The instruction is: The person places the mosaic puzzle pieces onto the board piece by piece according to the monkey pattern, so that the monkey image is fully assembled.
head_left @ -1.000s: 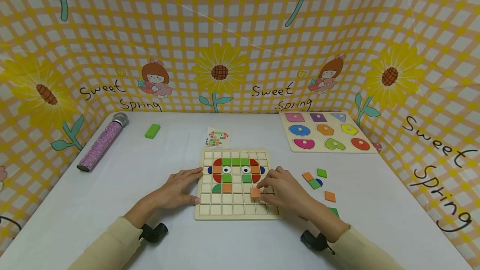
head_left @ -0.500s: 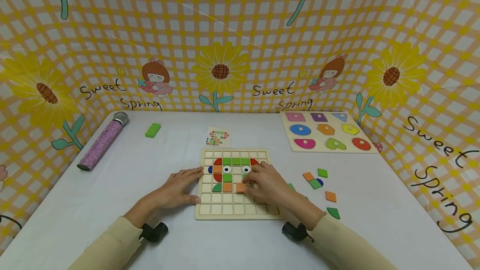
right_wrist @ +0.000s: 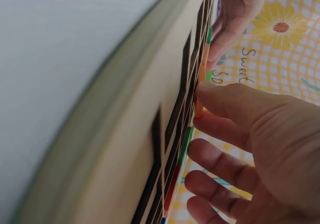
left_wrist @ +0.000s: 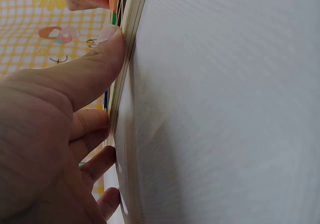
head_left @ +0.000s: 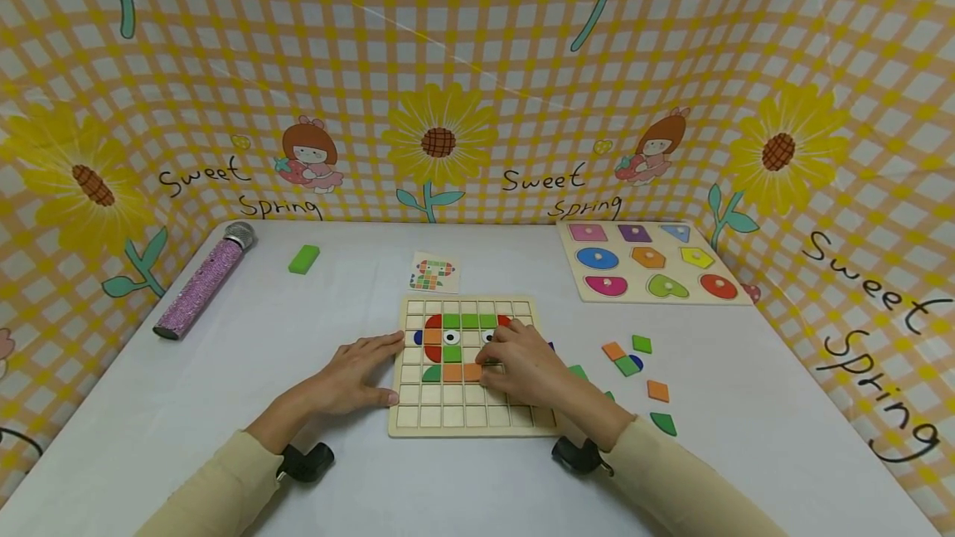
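A wooden grid board (head_left: 431,416) holds red, green and orange tiles and two eye tiles in its upper rows. My right hand (head_left: 533,363) is over the board's right half and pinches an orange square tile (head_left: 472,373) between thumb and index finger. That tile sits beside another orange tile (head_left: 452,373) and a green quarter-round tile (head_left: 432,374). In the right wrist view the thumb and index finger meet on the orange tile, the other fingers loosely bent. My left hand (head_left: 351,375) touches the board's left edge with spread thumb and fingers. Part of the pattern lies hidden under my right hand.
Several loose tiles, among them an orange square (head_left: 658,390) and a green quarter-round (head_left: 663,423), lie right of the board. Behind it is a pattern card (head_left: 434,272). Further out are a shape puzzle (head_left: 640,282), a green block (head_left: 304,259) and a pink glitter microphone (head_left: 201,284).
My right hand has moved left across the board with the orange tile and lowered it into the cell beside the other orange tile. The left hand has stayed at the board's edge.
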### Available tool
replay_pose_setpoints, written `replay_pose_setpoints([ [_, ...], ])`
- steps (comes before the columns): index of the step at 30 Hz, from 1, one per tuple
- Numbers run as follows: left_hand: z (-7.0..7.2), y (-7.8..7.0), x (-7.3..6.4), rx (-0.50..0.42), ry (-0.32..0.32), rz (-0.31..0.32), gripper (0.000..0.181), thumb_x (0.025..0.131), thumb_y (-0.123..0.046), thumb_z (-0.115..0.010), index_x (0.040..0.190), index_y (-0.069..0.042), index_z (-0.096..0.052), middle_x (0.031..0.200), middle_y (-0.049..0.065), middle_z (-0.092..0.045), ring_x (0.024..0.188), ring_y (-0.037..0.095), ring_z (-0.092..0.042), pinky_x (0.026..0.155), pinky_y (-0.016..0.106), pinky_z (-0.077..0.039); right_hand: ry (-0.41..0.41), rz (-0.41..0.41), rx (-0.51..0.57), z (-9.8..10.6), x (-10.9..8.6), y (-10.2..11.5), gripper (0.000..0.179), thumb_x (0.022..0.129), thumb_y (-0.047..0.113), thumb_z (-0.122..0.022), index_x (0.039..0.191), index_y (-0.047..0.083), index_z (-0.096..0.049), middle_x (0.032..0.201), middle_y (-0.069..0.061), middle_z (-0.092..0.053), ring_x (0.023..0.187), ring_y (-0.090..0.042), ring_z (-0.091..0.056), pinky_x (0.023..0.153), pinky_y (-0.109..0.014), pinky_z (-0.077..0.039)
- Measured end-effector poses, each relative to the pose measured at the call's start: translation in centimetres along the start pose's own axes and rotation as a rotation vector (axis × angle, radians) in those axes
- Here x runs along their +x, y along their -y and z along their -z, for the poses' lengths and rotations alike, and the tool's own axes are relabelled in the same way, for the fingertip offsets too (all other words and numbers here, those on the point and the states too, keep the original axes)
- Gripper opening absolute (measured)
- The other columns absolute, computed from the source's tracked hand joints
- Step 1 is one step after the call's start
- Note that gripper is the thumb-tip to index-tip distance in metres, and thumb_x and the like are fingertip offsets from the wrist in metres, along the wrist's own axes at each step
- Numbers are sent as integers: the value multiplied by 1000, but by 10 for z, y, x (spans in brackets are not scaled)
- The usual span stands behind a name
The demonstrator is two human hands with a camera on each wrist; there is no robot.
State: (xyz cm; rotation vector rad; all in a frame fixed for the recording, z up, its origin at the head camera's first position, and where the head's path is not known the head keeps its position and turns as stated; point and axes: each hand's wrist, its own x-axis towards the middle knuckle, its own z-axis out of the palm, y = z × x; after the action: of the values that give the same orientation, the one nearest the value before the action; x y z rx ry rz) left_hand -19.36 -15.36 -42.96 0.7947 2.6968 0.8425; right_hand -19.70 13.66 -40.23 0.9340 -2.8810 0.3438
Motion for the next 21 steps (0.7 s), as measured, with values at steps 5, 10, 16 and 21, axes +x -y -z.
replay_pose_setpoints([
  [5, 0, 1, 0, 0, 4, 4, 78, 81, -36, -72, 145, -7, -37, 156, 9, -29, 141, 36, -26, 107, 60, -22, 1, 11, -4, 0, 0, 1, 13, 79, 26, -75, 90, 18, -74, 86, 2, -61, 83, -15, -44, 71, -30, -36],
  [10, -1, 2, 0, 2, 3, -3, 78, 82, -36, -71, 145, -6, -36, 155, 9, -29, 141, 35, -26, 106, 60, -22, 5, 6, 3, 0, 0, 1, 15, 77, 26, -76, 90, 18, -74, 87, 1, -62, 83, -15, -44, 72, -30, -35],
  [16, -1, 1, 0, 2, 2, -8, 77, 82, -36, -71, 145, -6, -37, 155, 10, -29, 140, 35, -27, 106, 60, -22, 3, -14, 14, 1, 0, 1, 17, 76, 28, -77, 91, 19, -74, 88, 2, -62, 85, -16, -45, 74, -31, -37],
  [21, 0, 1, 0, 1, 3, -5, 78, 82, -36, -71, 145, -6, -37, 155, 10, -29, 140, 35, -27, 106, 60, -22, -15, -21, 27, 2, -1, 1, 17, 76, 27, -77, 92, 19, -74, 89, 2, -63, 85, -16, -45, 74, -32, -37],
])
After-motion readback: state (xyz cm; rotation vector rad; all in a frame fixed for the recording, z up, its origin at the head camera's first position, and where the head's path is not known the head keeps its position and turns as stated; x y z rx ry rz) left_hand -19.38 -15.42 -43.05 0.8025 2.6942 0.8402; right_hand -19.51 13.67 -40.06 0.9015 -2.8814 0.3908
